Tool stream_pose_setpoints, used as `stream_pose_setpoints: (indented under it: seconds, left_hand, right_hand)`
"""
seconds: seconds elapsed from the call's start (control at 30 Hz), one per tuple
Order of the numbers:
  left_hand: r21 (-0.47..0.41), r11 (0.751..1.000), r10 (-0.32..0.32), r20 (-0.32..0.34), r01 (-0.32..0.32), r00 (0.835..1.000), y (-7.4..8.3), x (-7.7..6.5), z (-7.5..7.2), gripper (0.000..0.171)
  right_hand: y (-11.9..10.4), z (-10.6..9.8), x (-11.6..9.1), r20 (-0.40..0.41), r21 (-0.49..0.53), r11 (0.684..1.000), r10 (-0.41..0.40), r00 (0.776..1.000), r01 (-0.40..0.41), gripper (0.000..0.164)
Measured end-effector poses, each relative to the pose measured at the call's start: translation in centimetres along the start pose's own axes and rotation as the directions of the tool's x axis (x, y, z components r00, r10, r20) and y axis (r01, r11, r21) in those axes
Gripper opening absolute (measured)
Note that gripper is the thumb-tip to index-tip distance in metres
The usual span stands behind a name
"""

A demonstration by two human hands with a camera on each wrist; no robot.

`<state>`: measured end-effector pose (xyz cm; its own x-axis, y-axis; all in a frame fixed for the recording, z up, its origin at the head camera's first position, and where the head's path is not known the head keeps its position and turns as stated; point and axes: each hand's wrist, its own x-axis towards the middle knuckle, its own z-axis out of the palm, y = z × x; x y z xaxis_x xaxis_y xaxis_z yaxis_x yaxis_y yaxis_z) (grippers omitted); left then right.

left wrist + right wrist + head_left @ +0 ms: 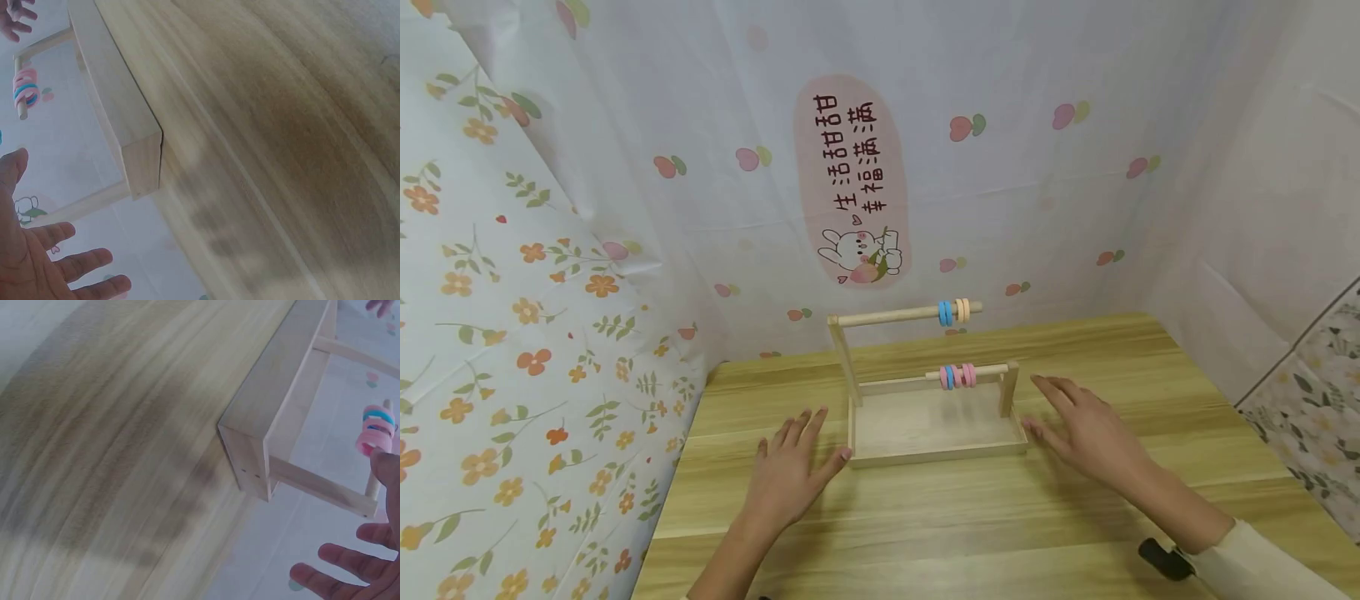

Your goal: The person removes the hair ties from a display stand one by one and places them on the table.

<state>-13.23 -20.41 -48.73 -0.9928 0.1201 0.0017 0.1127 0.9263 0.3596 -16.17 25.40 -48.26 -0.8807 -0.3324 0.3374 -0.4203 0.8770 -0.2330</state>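
Note:
A shallow wooden tray (940,456) with two posts stands on the table between my hands. From its tall left post a wooden rod (887,317) reaches right, carrying blue rings (945,313) and pale orange rings (962,310) near its free end. A lower rod (992,369) reaches left from the short right post and carries several pink rings (969,375) with a blue one among them. My left hand (786,475), fingers spread and holding nothing, is beside the tray's left end. On the other side my right hand (1093,433) has its fingers extended, thumb near the tray's right corner.
The wood-grain table (940,533) stretches in front of the tray. Behind it hangs a printed white cloth (1037,208), and a flowered cloth (535,358) borders the left side. A black strap piece (1165,558) shows by the right sleeve.

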Motion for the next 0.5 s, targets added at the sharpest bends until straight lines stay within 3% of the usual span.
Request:
stream_pose_setpoints:
  seconds: [0.27,0.5]
  left_hand:
    - [0.005,1.000,0.014,0.003,-0.014,1.000,0.1,0.2,0.7,0.087]
    - [0.006,1.000,0.012,0.003,-0.012,1.000,-0.1,0.4,1.2,0.087]
  right_hand:
    - [-0.1,0.0,1.5,-0.037,0.084,0.996,0.014,0.999,-0.011,0.072]
    - [-0.1,0.2,3.3,-0.019,0.126,0.992,-0.013,1.000,0.015,0.070]
